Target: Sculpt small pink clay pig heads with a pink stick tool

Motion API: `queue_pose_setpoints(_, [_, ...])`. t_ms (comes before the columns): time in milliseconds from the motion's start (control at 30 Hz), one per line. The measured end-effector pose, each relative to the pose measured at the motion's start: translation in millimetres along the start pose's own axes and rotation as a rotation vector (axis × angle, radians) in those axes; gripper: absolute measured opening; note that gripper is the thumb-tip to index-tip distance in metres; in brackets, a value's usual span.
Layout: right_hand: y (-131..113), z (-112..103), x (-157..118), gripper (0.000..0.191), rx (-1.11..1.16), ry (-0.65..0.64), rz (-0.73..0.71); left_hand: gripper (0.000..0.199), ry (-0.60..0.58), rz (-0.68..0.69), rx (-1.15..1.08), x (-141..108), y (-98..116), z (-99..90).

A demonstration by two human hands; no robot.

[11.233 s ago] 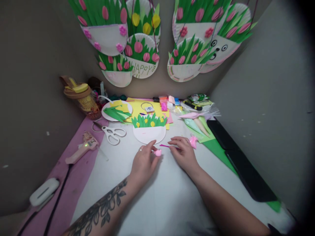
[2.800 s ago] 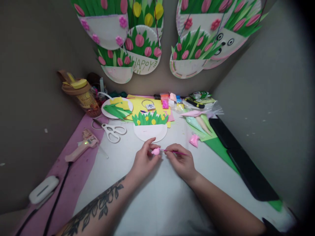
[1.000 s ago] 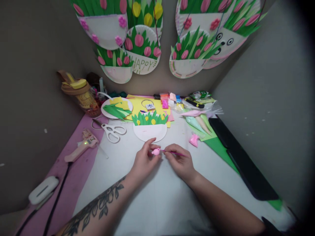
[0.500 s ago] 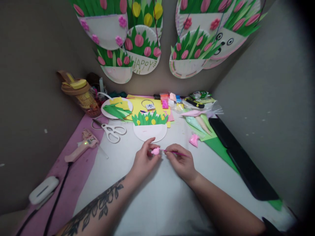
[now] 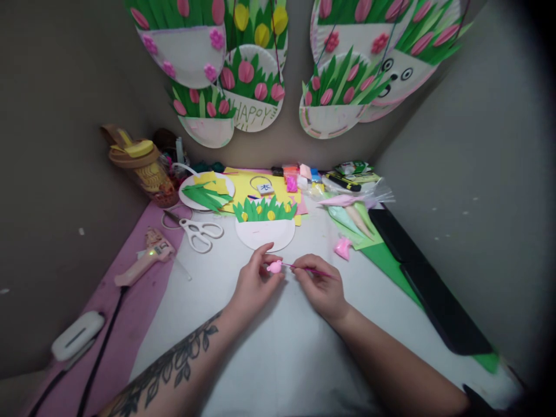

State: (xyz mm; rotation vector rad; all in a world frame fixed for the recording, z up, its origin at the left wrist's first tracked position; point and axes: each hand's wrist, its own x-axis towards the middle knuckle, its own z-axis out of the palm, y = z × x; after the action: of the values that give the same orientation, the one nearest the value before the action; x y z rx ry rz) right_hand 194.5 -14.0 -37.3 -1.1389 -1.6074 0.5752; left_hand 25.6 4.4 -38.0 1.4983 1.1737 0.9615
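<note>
My left hand (image 5: 256, 278) holds a small pink clay piece (image 5: 275, 266) with rounded bumps between its fingers. Pinched in my right hand (image 5: 319, 286) is a thin magenta tool (image 5: 313, 270), its tip at the right side of the clay. Just beyond my hands lies a white paper plate piece (image 5: 264, 233) with green paper grass (image 5: 264, 211) and small yellow flowers along its top. A packet of pink clay (image 5: 343, 248) rests on the table to the right of it.
White scissors (image 5: 200, 233) and a pink glue gun (image 5: 145, 262) lie at the left, near a tumbler (image 5: 141, 168). Piping bags (image 5: 345, 217) and a black folded object (image 5: 428, 284) are at the right. Decorated plates (image 5: 332, 119) hang on the wall.
</note>
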Motion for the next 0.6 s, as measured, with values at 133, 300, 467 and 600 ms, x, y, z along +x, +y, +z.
queue_pose_setpoints(133, [-1.1,1.0,0.9,0.008,-0.006,-0.011,0.002,0.055,0.002,-0.009,-0.01,0.1,0.5,0.3])
queue_pose_setpoints(300, [1.4,-0.2,0.2,0.007,0.001,0.008,0.009,0.056,0.008,-0.005,-0.009,-0.1,1.4,0.7])
queue_pose_setpoints(467, [6.9,-1.7,-1.7,0.006,0.042,0.081,0.098,0.065,0.016,-0.009,-0.013,0.4,0.9,0.3])
queue_pose_setpoints(600, [10.2,-0.6,-2.7,0.005,0.102,0.111,0.147,0.066,0.042,-0.001,-0.052,1.1,-2.1,1.1])
